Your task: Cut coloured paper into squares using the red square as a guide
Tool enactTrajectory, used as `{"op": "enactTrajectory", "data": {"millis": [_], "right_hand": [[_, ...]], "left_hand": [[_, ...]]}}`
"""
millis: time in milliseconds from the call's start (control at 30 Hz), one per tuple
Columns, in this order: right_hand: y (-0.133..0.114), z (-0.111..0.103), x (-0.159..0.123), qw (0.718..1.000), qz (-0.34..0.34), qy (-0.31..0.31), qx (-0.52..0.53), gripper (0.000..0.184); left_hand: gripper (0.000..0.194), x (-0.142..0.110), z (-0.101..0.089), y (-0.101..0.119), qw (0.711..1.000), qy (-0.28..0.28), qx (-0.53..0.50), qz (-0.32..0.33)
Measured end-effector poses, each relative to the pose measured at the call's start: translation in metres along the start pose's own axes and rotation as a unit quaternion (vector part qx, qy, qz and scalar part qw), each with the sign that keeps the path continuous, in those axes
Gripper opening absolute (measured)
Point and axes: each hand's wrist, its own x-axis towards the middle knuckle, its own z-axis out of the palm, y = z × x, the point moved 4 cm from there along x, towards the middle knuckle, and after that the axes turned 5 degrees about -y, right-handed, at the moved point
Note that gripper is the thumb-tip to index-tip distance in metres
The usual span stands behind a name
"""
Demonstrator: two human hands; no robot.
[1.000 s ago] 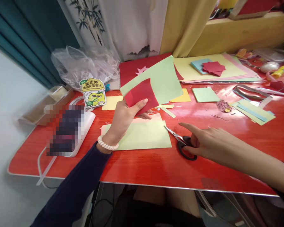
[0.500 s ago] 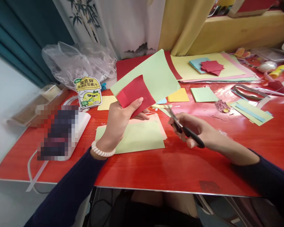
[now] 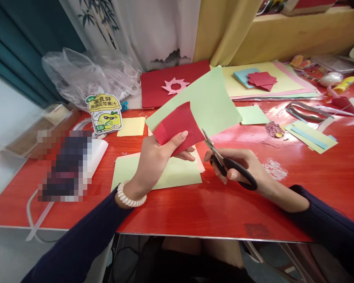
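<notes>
My left hand point(image 3: 162, 155) is closed on a red paper square point(image 3: 178, 124) laid over a larger light green sheet point(image 3: 215, 100), thumb on top and fingers beneath. The two papers are raised above the table and tilted. Black-handled scissors point(image 3: 234, 169) sit in my right hand point(image 3: 243, 161), thumb and fingers in and around the loops. Their blades point up and left, with the tips at the right edge of the papers. Whether the blades are between the sheets cannot be made out. Below my left hand lie more light green paper point(image 3: 177, 179) and a pink sheet.
On the red table point(image 3: 212, 212) a phone-like blurred device point(image 3: 66, 165) stands at left, by a lemon-pictured pouch card point(image 3: 106, 114). A pink paper ring point(image 3: 175, 85) rests on red card behind. Red squares point(image 3: 262, 79), green squares point(image 3: 255, 115) and paper strips point(image 3: 311, 135) lie at right.
Both hands have shifted slightly right in view with the papers and scissors. The scissors' tips have come to the papers' right edge. The pink paper ring has come into view.
</notes>
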Motion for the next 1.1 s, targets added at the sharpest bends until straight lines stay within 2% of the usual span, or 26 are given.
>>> {"op": "enactTrajectory", "data": {"millis": [500, 700, 1100], "right_hand": [[0.004, 0.002, 0.001, 1.000, -0.009, -0.021, 0.006, 0.049], [0.006, 0.001, 0.002, 1.000, -0.017, -0.012, -0.001, 0.055], [0.011, 0.005, 0.003, 1.000, 0.017, 0.012, 0.013, 0.056]], "left_hand": [[0.023, -0.003, 0.002, 0.000, 1.000, -0.001, -0.015, 0.000], [0.027, -0.001, 0.001, 0.000, 1.000, -0.003, -0.008, -0.002], [0.026, 0.002, -0.003, -0.005, 1.000, -0.014, -0.019, -0.006]]}}
